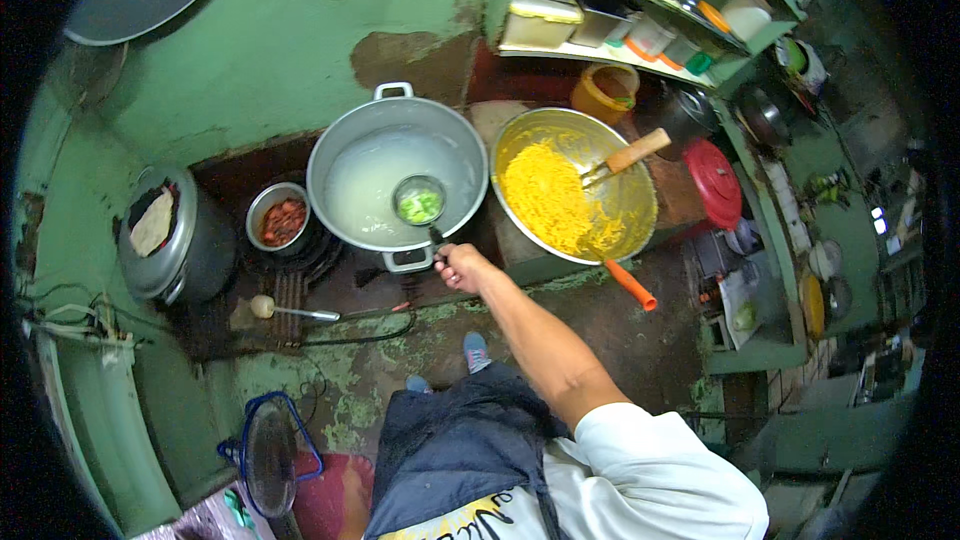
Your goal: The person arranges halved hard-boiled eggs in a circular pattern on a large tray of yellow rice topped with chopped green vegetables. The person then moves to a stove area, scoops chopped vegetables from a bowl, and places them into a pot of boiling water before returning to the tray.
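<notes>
My right hand (pixel 462 268) is closed around the dark handle of a small round strainer (pixel 432 181). Chopped light-green pieces (pixel 417 205) lie in its bowl. It hangs over a large grey metal pot (pixel 335 143) that contains cloudy pale liquid (pixel 365 172); whether the strainer touches the liquid, I cannot tell. The pot's near handle (pixel 408 260) is just beside my fingers. To the right is a wide metal basin (pixel 640 225) of yellow noodle-like food (pixel 548 195), with a wooden-handled tool (pixel 640 150) and an orange handle (pixel 630 285) at its rim. My left hand does not show.
On the left are a small pot of reddish chunks (pixel 283 223) and a large lidded pot (pixel 160 240). A ladle (pixel 295 310) lies on the ledge near a black hose (pixel 360 338). A red lid (pixel 713 185), orange bucket (pixel 603 92) and loaded shelves (pixel 610 55) stand right.
</notes>
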The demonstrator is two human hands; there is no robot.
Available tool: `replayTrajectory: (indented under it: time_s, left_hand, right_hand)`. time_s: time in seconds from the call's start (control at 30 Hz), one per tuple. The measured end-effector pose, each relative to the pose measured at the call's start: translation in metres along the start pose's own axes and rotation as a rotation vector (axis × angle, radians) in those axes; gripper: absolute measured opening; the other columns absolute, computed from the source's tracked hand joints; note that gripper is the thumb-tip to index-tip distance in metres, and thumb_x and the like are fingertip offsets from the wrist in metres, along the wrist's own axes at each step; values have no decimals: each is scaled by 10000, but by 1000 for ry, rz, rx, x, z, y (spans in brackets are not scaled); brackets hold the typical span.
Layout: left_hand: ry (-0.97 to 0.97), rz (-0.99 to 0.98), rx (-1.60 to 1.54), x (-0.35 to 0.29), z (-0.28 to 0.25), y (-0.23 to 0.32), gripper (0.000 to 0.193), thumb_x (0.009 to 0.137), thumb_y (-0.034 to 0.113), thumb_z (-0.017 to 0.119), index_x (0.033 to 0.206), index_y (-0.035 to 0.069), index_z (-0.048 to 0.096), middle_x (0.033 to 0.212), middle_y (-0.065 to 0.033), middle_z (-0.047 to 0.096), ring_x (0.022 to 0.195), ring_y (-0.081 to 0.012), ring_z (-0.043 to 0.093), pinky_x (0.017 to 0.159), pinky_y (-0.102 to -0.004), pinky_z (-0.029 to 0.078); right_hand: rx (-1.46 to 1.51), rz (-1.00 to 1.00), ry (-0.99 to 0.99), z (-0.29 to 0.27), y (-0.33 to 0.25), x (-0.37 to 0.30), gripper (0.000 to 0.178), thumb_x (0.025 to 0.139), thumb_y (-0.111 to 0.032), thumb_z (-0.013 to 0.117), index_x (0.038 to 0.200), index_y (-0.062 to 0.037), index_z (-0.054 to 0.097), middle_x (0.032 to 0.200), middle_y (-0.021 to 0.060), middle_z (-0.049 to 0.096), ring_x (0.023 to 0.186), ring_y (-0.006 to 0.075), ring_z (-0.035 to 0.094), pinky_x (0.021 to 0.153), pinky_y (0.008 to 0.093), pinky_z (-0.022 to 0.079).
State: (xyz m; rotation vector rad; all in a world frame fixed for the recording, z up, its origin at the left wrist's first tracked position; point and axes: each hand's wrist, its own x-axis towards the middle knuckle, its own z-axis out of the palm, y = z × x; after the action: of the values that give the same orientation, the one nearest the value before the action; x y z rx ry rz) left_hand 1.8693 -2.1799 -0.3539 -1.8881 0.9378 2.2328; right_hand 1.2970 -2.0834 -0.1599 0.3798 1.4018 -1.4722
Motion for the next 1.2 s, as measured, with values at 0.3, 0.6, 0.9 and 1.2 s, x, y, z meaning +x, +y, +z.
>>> replayTrajectory:
  time_s: [0.3,0.6,0.9,1.2]
  left_hand:
    - [38,221,-150,13,76,93,555,973,481,474,1344,68,494,1329,-147,543,1085,-296,598,831,-467,564]
    - [177,153,-61,-1,80,9,514,947,534,480,1185,94,600,1128,-108,580,918,-260,585,729,-459,502]
    - [401,62,-209,-30,91,-16,459,925,509,516,1135,118,635,1082,-95,579,1001,-278,540,786,-539,486]
    - [310,176,-303,-31,120,26,424,924,467,559,1146,118,653,1081,-62,629,1001,-249,579,806,-511,515]
  right_hand:
    - [-174,63,-5,1,-33,18,186,1015,-205,400,882,-95,469,631,-20,482,428,60,370,359,210,256]
    - [74,74,-85,20,-41,-8,151,997,-167,389,896,-79,461,671,-34,480,450,39,353,370,183,224]
    - [18,38,-129,2,-50,-25,134,999,-184,408,951,-78,473,667,-21,473,448,46,334,364,208,228]
    - [-76,19,-125,-28,-47,-22,100,981,-189,438,977,-96,476,673,-12,493,448,67,342,383,226,244]
